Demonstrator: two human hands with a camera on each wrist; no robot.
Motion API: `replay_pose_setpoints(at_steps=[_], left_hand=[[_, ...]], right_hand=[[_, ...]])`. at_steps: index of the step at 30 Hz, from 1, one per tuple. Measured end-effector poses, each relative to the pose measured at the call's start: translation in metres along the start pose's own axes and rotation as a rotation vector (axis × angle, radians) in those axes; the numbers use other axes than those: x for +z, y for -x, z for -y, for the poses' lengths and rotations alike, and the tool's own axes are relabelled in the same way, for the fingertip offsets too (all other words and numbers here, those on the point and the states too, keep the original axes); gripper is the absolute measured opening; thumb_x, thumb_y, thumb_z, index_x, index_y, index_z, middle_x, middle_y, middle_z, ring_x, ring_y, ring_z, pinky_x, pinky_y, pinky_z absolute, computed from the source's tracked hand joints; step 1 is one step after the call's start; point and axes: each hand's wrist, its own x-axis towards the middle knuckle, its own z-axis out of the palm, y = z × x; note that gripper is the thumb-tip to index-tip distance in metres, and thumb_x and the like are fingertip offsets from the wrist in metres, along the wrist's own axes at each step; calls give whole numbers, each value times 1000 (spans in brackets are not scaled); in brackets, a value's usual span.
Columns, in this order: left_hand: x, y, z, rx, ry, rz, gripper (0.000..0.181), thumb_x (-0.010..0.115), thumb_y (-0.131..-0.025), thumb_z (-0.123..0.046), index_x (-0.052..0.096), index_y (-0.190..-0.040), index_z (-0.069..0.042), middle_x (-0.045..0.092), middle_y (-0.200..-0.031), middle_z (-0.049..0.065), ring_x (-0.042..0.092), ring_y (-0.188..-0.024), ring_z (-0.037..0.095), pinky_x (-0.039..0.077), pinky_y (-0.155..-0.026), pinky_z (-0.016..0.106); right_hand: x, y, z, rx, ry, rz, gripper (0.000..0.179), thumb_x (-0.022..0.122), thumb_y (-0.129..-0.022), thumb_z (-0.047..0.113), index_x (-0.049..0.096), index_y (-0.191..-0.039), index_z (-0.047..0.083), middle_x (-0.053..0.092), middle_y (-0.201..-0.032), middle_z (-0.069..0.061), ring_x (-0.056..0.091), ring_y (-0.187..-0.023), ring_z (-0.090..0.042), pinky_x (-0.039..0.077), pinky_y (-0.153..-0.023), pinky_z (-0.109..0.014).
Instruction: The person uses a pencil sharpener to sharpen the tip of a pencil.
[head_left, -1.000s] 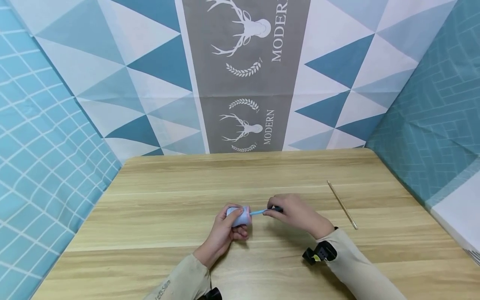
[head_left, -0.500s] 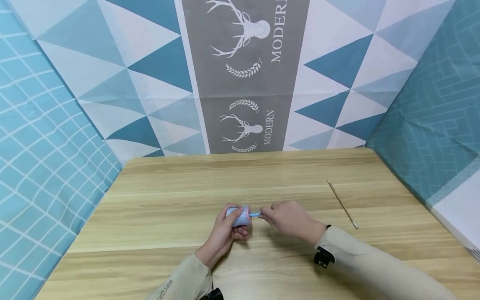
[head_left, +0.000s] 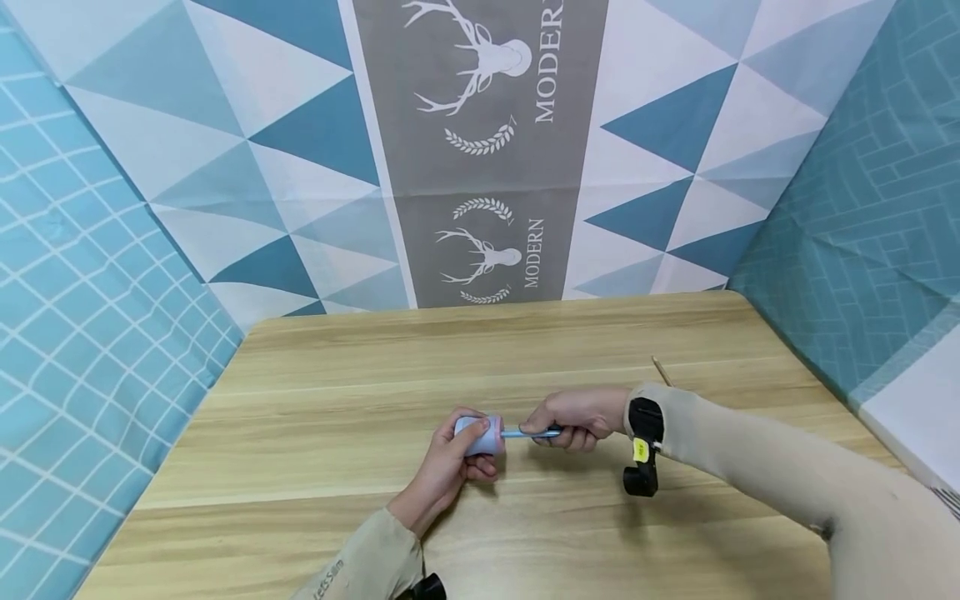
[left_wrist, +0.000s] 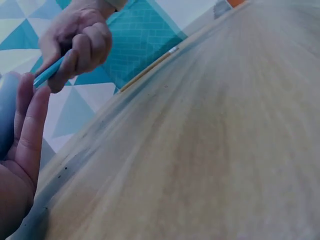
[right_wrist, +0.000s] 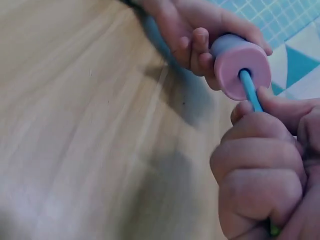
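Near the middle of the table, my left hand (head_left: 442, 471) grips a light blue pencil sharpener (head_left: 472, 435) with a pink end. That pink face, with a round hole in it, shows clearly in the right wrist view. A blue pencil (right_wrist: 249, 89) has its tip inside the hole, so the point is hidden. My right hand (head_left: 573, 418) holds the pencil's other part between thumb and curled fingers, just right of the sharpener. In the left wrist view, the right hand (left_wrist: 80, 42) faces the sharpener with the pencil between them.
A second, wood-coloured pencil (head_left: 661, 370) lies on the table (head_left: 360, 358) at the right, mostly covered by my right forearm in the head view. Patterned cloth walls (head_left: 315, 167) stand behind and at both sides. A white object (head_left: 918, 400) borders the table's right side.
My right hand has turned at the wrist, and its forearm has swung up and outward over the loose pencil. The left hand and sharpener stay nearly still; the pencil tip remains in the hole.
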Motion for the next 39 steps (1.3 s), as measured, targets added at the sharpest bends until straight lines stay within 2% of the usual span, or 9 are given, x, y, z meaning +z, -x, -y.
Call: replay_pose_setpoints(at_steps=[5,10,13,16,22,27,33,36,39], left_hand=[[0,-1,0,-11,3,-1,7,53,-101,-18,60,-100,-19,62,-78,11,64,-51,10,60,-52,27],[0,-2,0,-19,21,-7,7,52,-102,-19,58,-100,-18,62,-73,9,64,-51,9,61,-54,29],[0,-1,0,-30,34,-19,7,52,-103,-21,56,-101,-16,62,-70,8,63,-51,9,61,-54,29],[0,-1,0,-38,42,-34,7,52,-103,-22,55,-101,-16,63,-71,8,63,-50,9,61,-54,28],[0,0,1,-32,34,-44,6,52,-102,-21,55,-101,-16,61,-72,9,63,-50,9,61,-54,28],[-2,1,0,-15,23,-41,6,53,-102,-20,56,-102,-15,60,-78,11,63,-51,9,61,-55,29],[-3,3,-1,7,-9,-2,5,54,-102,-19,57,-103,-15,63,-77,10,64,-51,10,61,-54,29],[-1,2,0,13,-16,-2,5,54,-102,-18,57,-104,-14,64,-74,9,64,-51,10,61,-53,29],[1,2,0,9,-1,-27,6,55,-101,-18,56,-105,-14,62,-74,9,64,-51,10,61,-54,30]], right_hand=[[7,13,-9,-451,349,-237,21,63,-98,21,58,-82,9,44,-57,7,34,-47,-4,28,-39,-20],[15,14,-25,-982,1177,-635,14,55,-101,9,54,-87,9,53,-71,6,43,-55,-3,40,-45,-16],[17,5,-32,-1123,1598,-872,29,29,-110,11,49,-89,8,50,-71,1,42,-51,-7,38,-41,-16],[20,-4,-33,-1146,1728,-990,41,15,-111,19,47,-88,7,48,-67,0,39,-47,-9,35,-38,-17],[28,-8,-26,-929,1360,-796,31,49,-106,30,44,-80,13,33,-55,9,25,-46,-2,22,-37,-15],[25,-5,-7,-613,738,-433,36,60,-100,21,39,-72,15,31,-57,11,28,-47,-2,25,-42,-17],[4,-10,2,-73,-10,-27,36,59,-98,26,39,-70,14,26,-52,5,17,-42,-6,13,-37,-19],[0,-12,0,-19,-62,1,35,60,-98,29,42,-72,13,27,-53,4,18,-43,-6,12,-38,-18],[3,-4,-1,-200,81,-122,33,64,-97,27,47,-73,12,36,-52,4,25,-43,-7,18,-38,-19]])
